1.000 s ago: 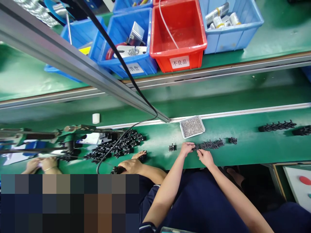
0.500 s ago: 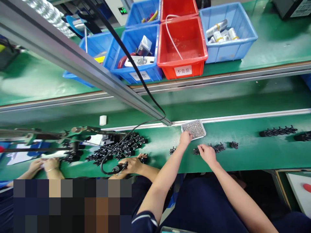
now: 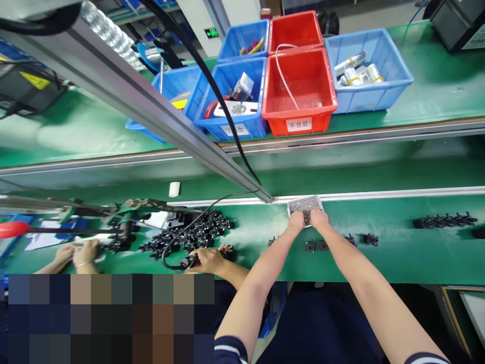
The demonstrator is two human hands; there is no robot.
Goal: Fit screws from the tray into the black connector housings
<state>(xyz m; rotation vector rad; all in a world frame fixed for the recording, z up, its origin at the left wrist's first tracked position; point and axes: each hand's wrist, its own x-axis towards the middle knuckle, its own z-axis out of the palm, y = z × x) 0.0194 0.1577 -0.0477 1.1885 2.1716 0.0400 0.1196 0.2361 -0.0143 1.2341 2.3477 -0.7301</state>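
On the desk [image 3: 379,263], a white tray [image 3: 322,203] holds a heap of small metal pieces [image 3: 305,204]. Both hands reach into its near side from the near edge of the desk, the left hand [image 3: 297,220] at the left and the right hand [image 3: 319,218] close beside it, knuckles up and forearms spreading apart toward the near side. The fingers bend down into the pieces; their tips are hidden, so whether they pinch any or are spread cannot be told.

Black parts [image 3: 309,246] lie in a loose row nearer than the tray, partly behind the forearms. A longer row of black parts stands at the far right, and a large pile [image 3: 200,230] lies to the left, near a co-worker's hand [image 3: 208,260].

On the shelf [image 3: 435,86] beyond, a light blue bin [image 3: 367,98] holds silvery-white rolls with yellow bands. The near red bin [image 3: 299,119] has a thin white tube hanging into it. Left of it, a blue bin [image 3: 250,126] holds a metal block, a white plate and something red.
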